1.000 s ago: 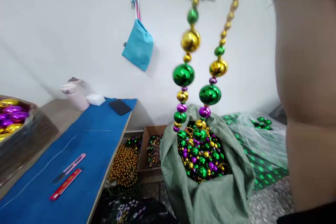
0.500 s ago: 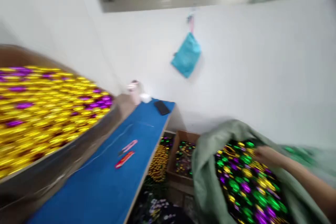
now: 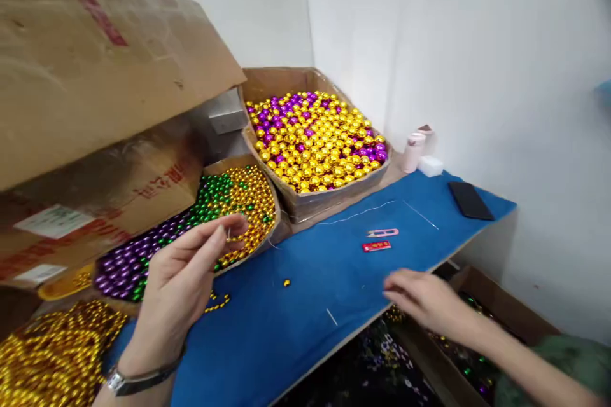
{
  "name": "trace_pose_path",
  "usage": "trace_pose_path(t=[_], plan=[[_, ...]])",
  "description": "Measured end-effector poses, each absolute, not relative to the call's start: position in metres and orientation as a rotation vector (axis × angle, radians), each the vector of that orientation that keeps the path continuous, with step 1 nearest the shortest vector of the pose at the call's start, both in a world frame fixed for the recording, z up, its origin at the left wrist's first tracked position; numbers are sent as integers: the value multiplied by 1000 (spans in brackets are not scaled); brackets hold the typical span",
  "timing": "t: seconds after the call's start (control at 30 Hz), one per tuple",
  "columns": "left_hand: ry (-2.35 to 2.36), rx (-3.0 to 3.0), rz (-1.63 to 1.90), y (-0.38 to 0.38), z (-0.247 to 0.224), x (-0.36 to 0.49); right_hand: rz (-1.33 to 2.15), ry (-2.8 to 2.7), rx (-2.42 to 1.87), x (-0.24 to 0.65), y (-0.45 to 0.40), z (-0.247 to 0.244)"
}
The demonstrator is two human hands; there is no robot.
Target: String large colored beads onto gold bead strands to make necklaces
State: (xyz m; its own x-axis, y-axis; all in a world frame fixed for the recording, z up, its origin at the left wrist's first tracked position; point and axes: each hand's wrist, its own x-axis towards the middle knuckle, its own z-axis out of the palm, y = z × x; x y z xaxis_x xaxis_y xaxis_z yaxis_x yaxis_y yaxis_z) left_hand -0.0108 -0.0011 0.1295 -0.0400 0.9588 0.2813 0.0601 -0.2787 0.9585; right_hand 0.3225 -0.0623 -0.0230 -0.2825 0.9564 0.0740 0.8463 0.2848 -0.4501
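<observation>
My left hand point(image 3: 184, 273), with a watch on its wrist, is raised above the left part of the blue table point(image 3: 267, 350). Its thumb and fingers are pinched together; what they hold is too small to name. Behind it lie small gold, green and purple beads point(image 3: 248, 194) in a box. My right hand point(image 3: 417, 299) hovers over the table's front edge, fingers curled together, their tips blurred. Between the hands are a single gold bead point(image 3: 286, 282) and a short white thread point(image 3: 331, 317). Pink snips point(image 3: 382, 233) and a red packet point(image 3: 377, 246) lie farther back.
A box of large gold and purple balls point(image 3: 319, 140) stands at the back. Gold bead strands point(image 3: 57, 356) fill the lower left, below a cardboard box point(image 3: 109, 76). A black phone point(image 3: 470, 200) lies at the table's right end. Open boxes and a green sack point(image 3: 573, 362) stand below.
The view has swung left and down to the table. My right hand has left the beads in the green sack and is over the table edge. My left hand has come into view.
</observation>
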Motion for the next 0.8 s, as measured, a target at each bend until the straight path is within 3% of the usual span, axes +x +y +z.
trace_pose_path(t=[0.2, 0.47, 0.8], plan=[[1284, 1371, 1342, -24, 103, -40, 606, -2468, -1636, 192, -20, -57], [1404, 1237, 1098, -61, 47, -82, 660, -2578, -1544, 186, -13, -73], [1520, 1108, 1168, -88, 39, -102, 561, -2672, -1323, 115, 55, -65]])
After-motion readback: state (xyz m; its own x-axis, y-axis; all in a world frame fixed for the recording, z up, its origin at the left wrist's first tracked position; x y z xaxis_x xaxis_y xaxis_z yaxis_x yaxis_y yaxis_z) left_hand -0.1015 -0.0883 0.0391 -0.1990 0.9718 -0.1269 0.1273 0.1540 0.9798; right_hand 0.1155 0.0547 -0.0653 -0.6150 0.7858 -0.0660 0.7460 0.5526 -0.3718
